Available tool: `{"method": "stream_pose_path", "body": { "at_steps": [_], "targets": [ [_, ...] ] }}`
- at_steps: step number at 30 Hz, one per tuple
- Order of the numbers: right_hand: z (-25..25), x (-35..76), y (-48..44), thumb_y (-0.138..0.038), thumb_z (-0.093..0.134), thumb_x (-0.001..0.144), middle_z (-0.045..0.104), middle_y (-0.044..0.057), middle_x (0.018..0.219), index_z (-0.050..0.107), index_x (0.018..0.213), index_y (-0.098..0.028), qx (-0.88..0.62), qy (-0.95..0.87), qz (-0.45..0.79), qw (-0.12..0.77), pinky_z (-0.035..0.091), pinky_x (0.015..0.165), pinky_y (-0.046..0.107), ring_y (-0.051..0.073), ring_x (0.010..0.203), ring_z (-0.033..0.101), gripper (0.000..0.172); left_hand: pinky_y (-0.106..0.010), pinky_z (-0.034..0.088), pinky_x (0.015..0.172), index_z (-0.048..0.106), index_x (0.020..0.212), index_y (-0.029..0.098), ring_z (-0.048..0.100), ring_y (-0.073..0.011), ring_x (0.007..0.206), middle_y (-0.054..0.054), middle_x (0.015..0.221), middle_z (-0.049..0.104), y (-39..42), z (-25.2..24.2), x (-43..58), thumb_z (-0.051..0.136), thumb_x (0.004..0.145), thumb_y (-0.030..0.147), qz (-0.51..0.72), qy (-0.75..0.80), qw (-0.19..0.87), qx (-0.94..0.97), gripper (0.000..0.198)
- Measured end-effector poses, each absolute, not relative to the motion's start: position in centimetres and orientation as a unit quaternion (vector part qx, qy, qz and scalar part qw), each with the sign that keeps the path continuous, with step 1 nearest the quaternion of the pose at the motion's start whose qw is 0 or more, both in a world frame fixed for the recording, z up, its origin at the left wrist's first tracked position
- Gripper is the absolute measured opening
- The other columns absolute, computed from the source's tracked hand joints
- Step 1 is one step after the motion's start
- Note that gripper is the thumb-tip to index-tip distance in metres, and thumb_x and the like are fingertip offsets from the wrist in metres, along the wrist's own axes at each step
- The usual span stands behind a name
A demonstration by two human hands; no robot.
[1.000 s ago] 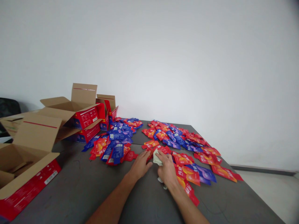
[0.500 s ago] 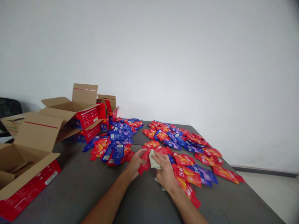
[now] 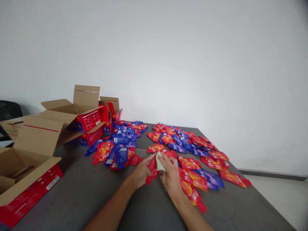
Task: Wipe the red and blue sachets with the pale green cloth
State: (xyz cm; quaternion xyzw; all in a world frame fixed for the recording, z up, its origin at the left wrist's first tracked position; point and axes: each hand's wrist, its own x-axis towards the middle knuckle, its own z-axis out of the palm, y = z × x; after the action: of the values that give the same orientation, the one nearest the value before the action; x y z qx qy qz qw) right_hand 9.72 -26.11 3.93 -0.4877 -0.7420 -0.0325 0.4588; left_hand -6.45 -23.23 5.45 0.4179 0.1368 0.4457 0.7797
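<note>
Between my two hands a red pouch [image 3: 152,170] is held just above the dark table. My left hand [image 3: 141,171] is closed on the pouch's left edge. A folded pale cloth [image 3: 160,162] is pinched in my right hand [image 3: 171,173] and pressed against the pouch's face; the right fingers partly hide both. Right beside my right hand lie loose red pouches [image 3: 192,179] and a blue pouch [image 3: 210,179]. Left of my left hand is a heap of blue pouches [image 3: 122,157] and red ones, several with white barcode labels up.
An open red carton [image 3: 31,194] with brown flaps stands at the near left. Further open cartons [image 3: 90,122] are stacked behind it. A larger spread of red and blue pouches [image 3: 179,139] covers the table's [image 3: 91,192] far right. A white wall rises behind.
The cloth has folded up closer into my right hand, and its hanging end no longer shows. The pouch has tilted more upright, with my hands slightly nearer each other.
</note>
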Motion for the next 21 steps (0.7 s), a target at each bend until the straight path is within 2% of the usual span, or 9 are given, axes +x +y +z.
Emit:
{"method": "stream_pose_path", "body": {
  "at_steps": [4, 6, 9, 12, 14, 17, 21],
  "targets": [
    [4.6, 9.2, -26.4, 0.007, 0.046, 0.073, 0.057, 0.002, 0.143, 0.062, 0.133, -0.027, -0.468, -0.775, -0.030, 0.424, 0.046, 0.097, 0.047, 0.028, 0.115, 0.051, 0.072, -0.025, 0.051, 0.074, 0.053, 0.141, 0.022, 0.068, -0.0234, 0.103, -0.008, 0.124, 0.069, -23.2, 5.2, -6.4, 0.050, 0.045, -0.003, 0.471, 0.127, 0.781, 0.391, 0.099],
    [5.1, 8.5, -26.9, 0.008, 0.047, 0.070, 0.058, 0.000, 0.142, 0.063, 0.133, -0.029, -0.444, -0.805, -0.004, 0.394, 0.047, 0.095, 0.045, 0.027, 0.113, 0.052, 0.074, -0.031, 0.053, 0.081, 0.053, 0.141, 0.019, 0.068, -0.0261, 0.103, -0.011, 0.123, 0.069, -23.0, 5.1, -6.6, 0.055, 0.054, 0.002, 0.493, 0.130, 0.778, 0.368, 0.088],
    [5.7, 7.4, -27.7, 0.008, 0.049, 0.068, 0.060, -0.001, 0.140, 0.062, 0.133, -0.032, -0.408, -0.840, 0.042, 0.356, 0.050, 0.088, 0.040, 0.025, 0.104, 0.055, 0.077, -0.038, 0.054, 0.087, 0.055, 0.139, 0.016, 0.069, -0.0293, 0.103, -0.014, 0.119, 0.071, -22.6, 5.2, -7.0, 0.062, 0.075, 0.018, 0.526, 0.153, 0.770, 0.328, 0.064],
    [5.8, 7.0, -28.0, 0.008, 0.050, 0.068, 0.062, -0.001, 0.138, 0.062, 0.133, -0.033, -0.378, -0.857, 0.070, 0.344, 0.051, 0.088, 0.038, 0.023, 0.102, 0.056, 0.078, -0.038, 0.055, 0.087, 0.059, 0.133, 0.018, 0.070, -0.0272, 0.099, -0.012, 0.115, 0.073, -22.2, 5.3, -7.0, 0.064, 0.082, 0.025, 0.547, 0.183, 0.760, 0.298, 0.052],
    [5.6, 7.3, -27.8, 0.008, 0.049, 0.068, 0.061, 0.000, 0.138, 0.062, 0.133, -0.033, -0.372, -0.850, 0.080, 0.364, 0.050, 0.090, 0.039, 0.023, 0.105, 0.056, 0.077, -0.035, 0.055, 0.086, 0.062, 0.127, 0.018, 0.071, -0.0246, 0.096, -0.011, 0.111, 0.074, -21.8, 5.2, -6.9, 0.067, 0.080, 0.021, 0.564, 0.208, 0.747, 0.285, 0.047],
    [5.0, 8.3, -27.2, 0.008, 0.047, 0.067, 0.060, 0.003, 0.140, 0.062, 0.132, -0.030, -0.400, -0.799, 0.073, 0.443, 0.049, 0.094, 0.042, 0.025, 0.113, 0.056, 0.076, -0.031, 0.055, 0.083, 0.066, 0.117, 0.017, 0.072, -0.0205, 0.088, -0.010, 0.106, 0.075, -21.5, 4.9, -6.8, 0.071, 0.075, 0.015, 0.589, 0.239, 0.723, 0.271, 0.042],
    [4.6, 9.4, -26.6, 0.007, 0.045, 0.069, 0.059, 0.006, 0.140, 0.062, 0.132, -0.028, -0.458, -0.722, 0.054, 0.515, 0.046, 0.100, 0.048, 0.026, 0.120, 0.054, 0.074, -0.028, 0.056, 0.071, 0.063, 0.114, 0.018, 0.071, -0.0159, 0.072, -0.005, 0.093, 0.075, -21.5, 4.6, -7.2, 0.078, 0.070, 0.015, 0.599, 0.272, 0.704, 0.266, 0.046]
  ]
}}
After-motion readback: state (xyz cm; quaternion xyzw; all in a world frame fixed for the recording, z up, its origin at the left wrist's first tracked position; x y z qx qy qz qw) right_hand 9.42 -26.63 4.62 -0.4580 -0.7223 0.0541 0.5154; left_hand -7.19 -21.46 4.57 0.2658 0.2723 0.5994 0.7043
